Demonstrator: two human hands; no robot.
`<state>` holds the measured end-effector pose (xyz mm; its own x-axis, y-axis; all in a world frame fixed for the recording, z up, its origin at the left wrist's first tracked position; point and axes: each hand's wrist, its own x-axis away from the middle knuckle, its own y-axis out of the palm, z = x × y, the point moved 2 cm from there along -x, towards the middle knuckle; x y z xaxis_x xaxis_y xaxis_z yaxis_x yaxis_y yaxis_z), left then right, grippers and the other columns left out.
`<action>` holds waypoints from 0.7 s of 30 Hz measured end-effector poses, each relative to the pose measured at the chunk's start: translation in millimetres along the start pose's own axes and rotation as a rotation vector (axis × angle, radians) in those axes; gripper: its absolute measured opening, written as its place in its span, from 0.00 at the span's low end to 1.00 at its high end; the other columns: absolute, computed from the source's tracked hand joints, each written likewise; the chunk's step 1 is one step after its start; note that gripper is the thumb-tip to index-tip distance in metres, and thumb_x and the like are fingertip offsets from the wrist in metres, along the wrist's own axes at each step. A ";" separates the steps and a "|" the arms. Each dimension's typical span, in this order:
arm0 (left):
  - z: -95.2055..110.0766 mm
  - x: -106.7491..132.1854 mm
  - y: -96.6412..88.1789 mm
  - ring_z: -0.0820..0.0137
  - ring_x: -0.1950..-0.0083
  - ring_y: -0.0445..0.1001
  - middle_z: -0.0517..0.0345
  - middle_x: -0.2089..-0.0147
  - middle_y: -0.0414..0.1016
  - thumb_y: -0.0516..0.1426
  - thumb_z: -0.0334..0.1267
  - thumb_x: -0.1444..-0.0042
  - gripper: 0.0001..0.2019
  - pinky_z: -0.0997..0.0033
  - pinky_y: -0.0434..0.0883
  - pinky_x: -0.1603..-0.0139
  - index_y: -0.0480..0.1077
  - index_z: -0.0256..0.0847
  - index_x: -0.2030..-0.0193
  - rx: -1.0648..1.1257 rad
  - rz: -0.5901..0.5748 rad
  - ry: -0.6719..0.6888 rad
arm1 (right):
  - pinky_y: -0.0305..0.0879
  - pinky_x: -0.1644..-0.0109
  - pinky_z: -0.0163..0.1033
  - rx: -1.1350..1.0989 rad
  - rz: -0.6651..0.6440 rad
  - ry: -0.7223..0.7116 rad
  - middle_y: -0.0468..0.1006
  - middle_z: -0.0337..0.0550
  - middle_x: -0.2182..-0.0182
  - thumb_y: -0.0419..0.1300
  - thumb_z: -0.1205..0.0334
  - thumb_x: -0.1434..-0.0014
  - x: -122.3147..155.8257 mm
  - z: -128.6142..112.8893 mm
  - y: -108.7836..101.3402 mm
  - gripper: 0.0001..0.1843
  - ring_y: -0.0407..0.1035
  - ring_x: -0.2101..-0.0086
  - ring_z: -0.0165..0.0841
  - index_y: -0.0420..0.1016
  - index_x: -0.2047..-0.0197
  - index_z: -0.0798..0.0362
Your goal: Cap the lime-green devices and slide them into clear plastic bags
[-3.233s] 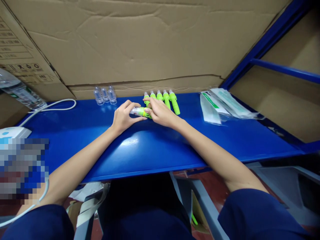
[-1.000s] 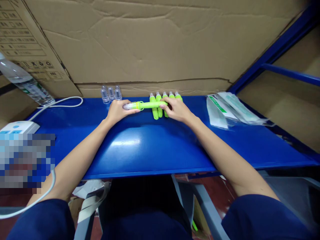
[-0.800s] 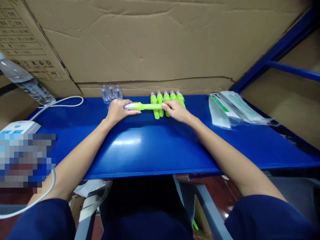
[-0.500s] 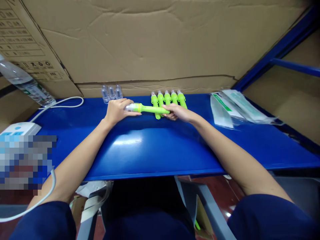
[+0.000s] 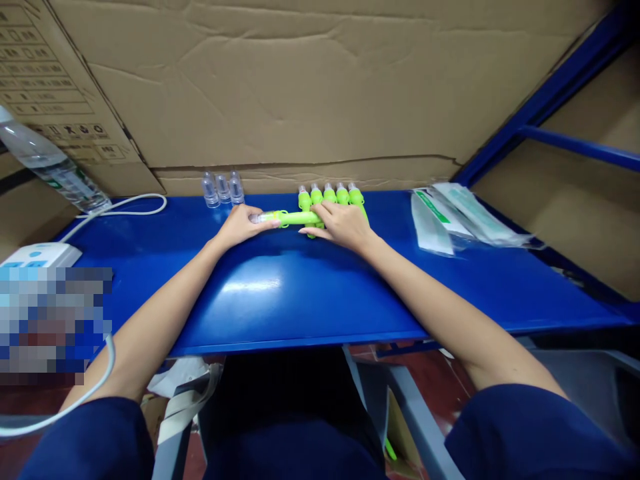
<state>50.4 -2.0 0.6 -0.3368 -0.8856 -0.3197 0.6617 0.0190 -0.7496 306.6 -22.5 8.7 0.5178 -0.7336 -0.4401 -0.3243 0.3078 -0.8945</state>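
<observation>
The green stick (image 5: pixel 295 219) lies between your hands: your left hand (image 5: pixel 238 228) clamps and partly hides its clear end; your right hand (image 5: pixel 345 225) grips the handle, covering its tip and parts of the similar sticks (image 5: pixel 329 198) behind.

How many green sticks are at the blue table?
6: five green sticks in a row, partly hidden by the right hand, and one held stick between it and the left hand.

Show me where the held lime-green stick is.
In the head view, the lime-green stick is near center, reaching from left hand to right hand, in front of five similar sticks.
</observation>
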 end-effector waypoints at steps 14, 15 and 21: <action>10.6 4.7 -1.0 0.72 0.77 0.64 0.57 0.79 0.72 0.62 0.69 0.51 0.31 0.70 0.54 0.72 0.80 0.37 0.68 -0.318 0.135 0.099 | 0.68 0.59 0.48 -0.153 0.039 0.105 0.76 0.53 0.69 0.49 0.29 0.35 -0.2 10.1 15.7 0.34 0.75 0.60 0.50 0.74 0.59 0.54; 11.3 5.1 -0.6 0.71 0.77 0.66 0.55 0.78 0.73 0.61 0.70 0.51 0.32 0.70 0.54 0.72 0.80 0.37 0.67 -0.354 0.149 0.115 | 0.68 0.59 0.48 -0.173 0.033 0.092 0.76 0.52 0.70 0.49 0.28 0.35 -0.5 12.4 16.9 0.34 0.75 0.61 0.50 0.73 0.59 0.53; 14.6 7.8 0.0 0.65 0.72 0.74 0.51 0.73 0.78 0.59 0.73 0.51 0.34 0.69 0.56 0.71 0.80 0.38 0.66 -0.496 0.212 0.218 | 0.68 0.58 0.52 -0.252 -0.120 0.061 0.71 0.48 0.77 0.46 0.28 0.35 -3.4 16.0 12.4 0.36 0.73 0.66 0.47 0.73 0.66 0.53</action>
<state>57.5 -15.7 6.5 -0.3963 -0.7236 -0.5652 0.3547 0.4471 -0.8211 313.5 -6.5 -2.2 0.5178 -0.7934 -0.3200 -0.4541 0.0620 -0.8888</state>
